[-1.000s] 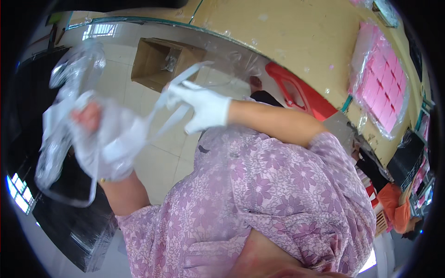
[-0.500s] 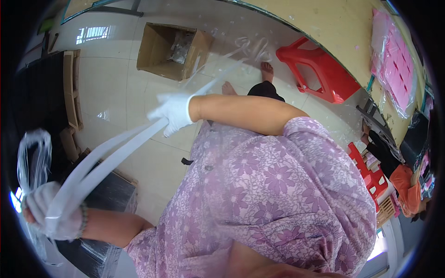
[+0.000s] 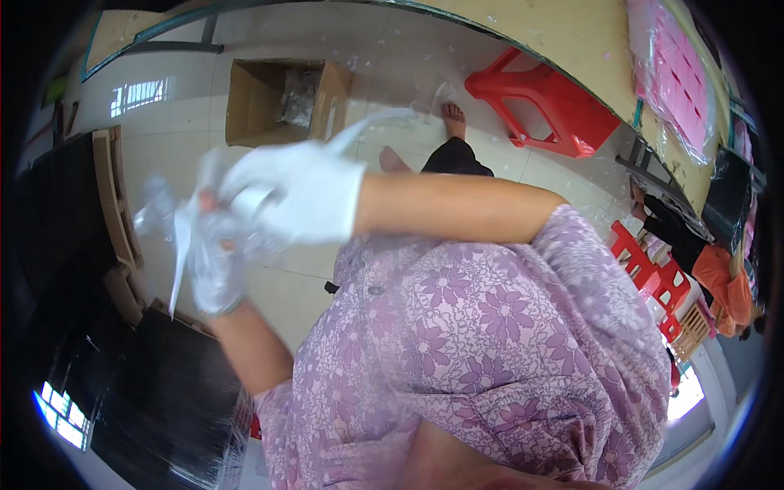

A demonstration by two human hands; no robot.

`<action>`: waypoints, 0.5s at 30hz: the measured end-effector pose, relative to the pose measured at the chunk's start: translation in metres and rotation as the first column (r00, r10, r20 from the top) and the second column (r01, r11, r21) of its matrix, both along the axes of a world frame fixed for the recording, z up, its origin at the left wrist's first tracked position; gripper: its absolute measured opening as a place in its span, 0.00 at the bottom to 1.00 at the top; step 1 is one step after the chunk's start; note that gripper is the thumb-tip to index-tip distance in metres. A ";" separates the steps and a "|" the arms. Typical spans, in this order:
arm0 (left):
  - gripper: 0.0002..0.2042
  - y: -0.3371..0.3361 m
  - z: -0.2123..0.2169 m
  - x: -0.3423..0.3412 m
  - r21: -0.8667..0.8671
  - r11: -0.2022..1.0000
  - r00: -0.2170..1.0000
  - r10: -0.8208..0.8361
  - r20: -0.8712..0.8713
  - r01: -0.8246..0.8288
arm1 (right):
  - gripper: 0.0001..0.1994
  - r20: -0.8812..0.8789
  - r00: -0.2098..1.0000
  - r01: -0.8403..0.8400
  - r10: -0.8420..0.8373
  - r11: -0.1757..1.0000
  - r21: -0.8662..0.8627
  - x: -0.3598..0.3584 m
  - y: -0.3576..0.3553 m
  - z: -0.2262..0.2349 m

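Note:
Both my hands, in white gloves, meet left of my body, blurred by motion. My right hand (image 3: 294,192) is closed around a long white plastic strip (image 3: 367,126), whose tail trails away toward the far floor. Just beside and below it, my left hand (image 3: 216,265) is closed, with bare fingertips showing through the glove. From its far side sticks out a crumpled bundle of clear plastic film (image 3: 155,208). Another white strip end (image 3: 180,265) hangs down next to the left hand. Where the two hands overlap, the fingers partly hide each other.
An open cardboard box (image 3: 245,102) with clear plastic scraps stands on the tiled floor. Beyond are a red stool (image 3: 563,118) and a yellowish table (image 3: 531,33) bearing pink wrapped sheets (image 3: 674,69). Black film-wrapped stacks (image 3: 163,400) stand at left. Another person in orange (image 3: 723,282) is at right.
My left hand has come up and right from the lower left, bringing the film bundle to my right hand. The strips stretched between the hands have drawn in; most of the trailing length has gathered.

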State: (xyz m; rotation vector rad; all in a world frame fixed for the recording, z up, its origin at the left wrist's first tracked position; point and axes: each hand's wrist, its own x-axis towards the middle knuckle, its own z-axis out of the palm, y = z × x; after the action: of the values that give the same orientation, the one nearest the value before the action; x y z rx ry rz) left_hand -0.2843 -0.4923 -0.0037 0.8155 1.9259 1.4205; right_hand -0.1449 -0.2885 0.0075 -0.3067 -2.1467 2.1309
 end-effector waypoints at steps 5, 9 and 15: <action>0.23 0.067 -0.011 0.035 0.116 0.974 0.980 0.198 -0.005 -0.196 | 0.11 -0.329 0.920 0.135 -0.211 0.962 -0.238 -0.038 0.019 0.051; 0.20 0.060 0.038 0.025 0.455 0.891 0.546 -0.372 0.751 -0.018 | 0.19 -0.429 0.902 -0.273 0.051 0.838 -0.473 -0.023 0.096 0.025; 0.09 0.109 0.117 -0.041 0.540 0.842 0.782 -0.337 0.524 0.002 | 0.28 -0.147 0.705 -0.681 0.694 0.605 -0.413 0.018 0.026 -0.093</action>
State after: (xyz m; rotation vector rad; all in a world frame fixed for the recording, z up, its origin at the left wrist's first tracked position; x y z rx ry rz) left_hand -0.3251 -0.3838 0.1138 0.6298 0.9589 1.8287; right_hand -0.1269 -0.2626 -0.0857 0.6026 -1.9443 3.0399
